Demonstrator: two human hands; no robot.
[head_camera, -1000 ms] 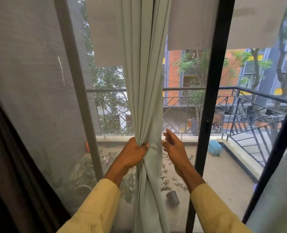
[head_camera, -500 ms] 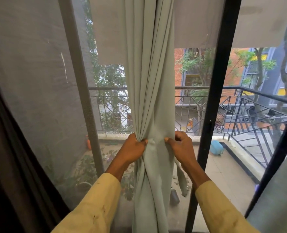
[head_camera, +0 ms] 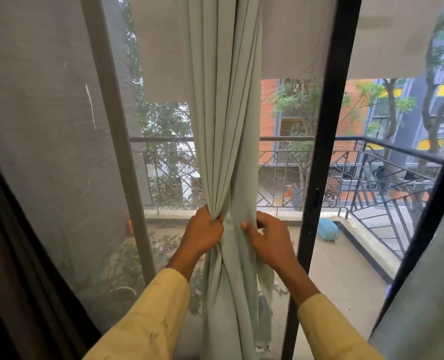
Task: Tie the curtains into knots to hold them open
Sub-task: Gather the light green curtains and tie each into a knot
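fingers of left hand (head_camera: 202, 237) are gripping the gathered folds tightly | right hand (head_camera: 272, 242) is pinching the right edge, fingers curled | curtain (head_camera: 226, 126) is hanging vertically at frame centre, between both hands, equally near | no knot yet

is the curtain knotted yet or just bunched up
Just bunched, not knotted. The curtain hangs in gathered pleats; left hand grips it, right hand holds its edge; no loop shows.

Bunched curtain (head_camera: 226, 126) — in left hand (head_camera: 202, 235), right hand (head_camera: 274, 242)
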